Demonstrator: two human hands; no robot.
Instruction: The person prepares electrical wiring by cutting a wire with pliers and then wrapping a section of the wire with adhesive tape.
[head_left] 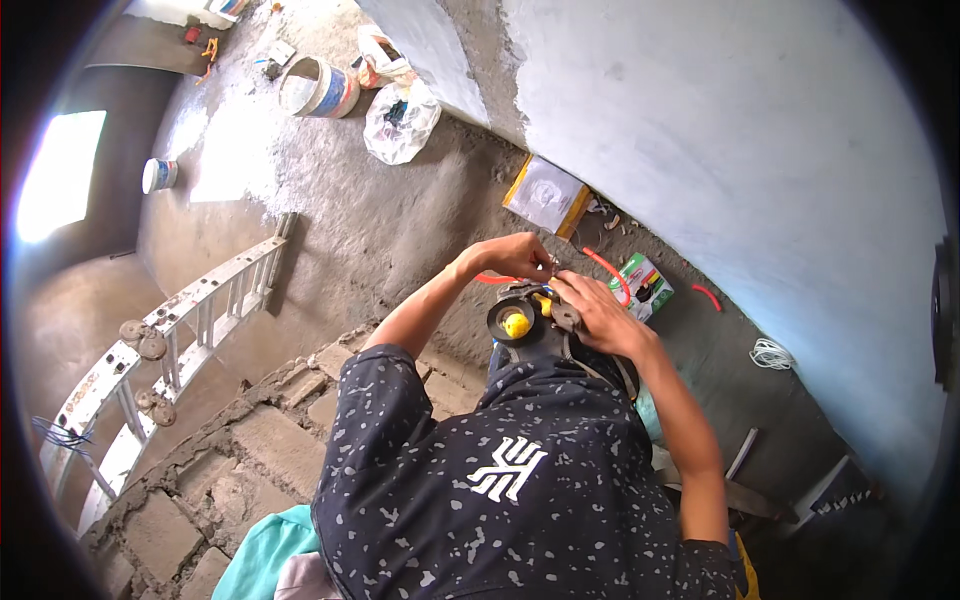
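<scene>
My left hand point(518, 255) has its fingers pinched over a small object at my waist, too small to make out, with an orange tube point(492, 280) beside it. My right hand point(595, 312) has its fingers curled at the same spot, around something partly hidden. Just below my hands is a dark tool pouch point(562, 316) with a black roll point(497, 320) and a yellow item point(517, 325) in it. Another length of orange tube point(610, 262) arches behind my right hand toward a green printed box point(650, 298) on the floor.
An aluminium ladder point(205, 330) lies along the left, by a rough block ledge point(250, 440). Buckets point(320, 88), white bags point(400, 135) and a flat cardboard-edged package point(540, 195) are on the floor ahead. A coiled white cable point(770, 353) lies right, beside a plastered wall point(760, 130).
</scene>
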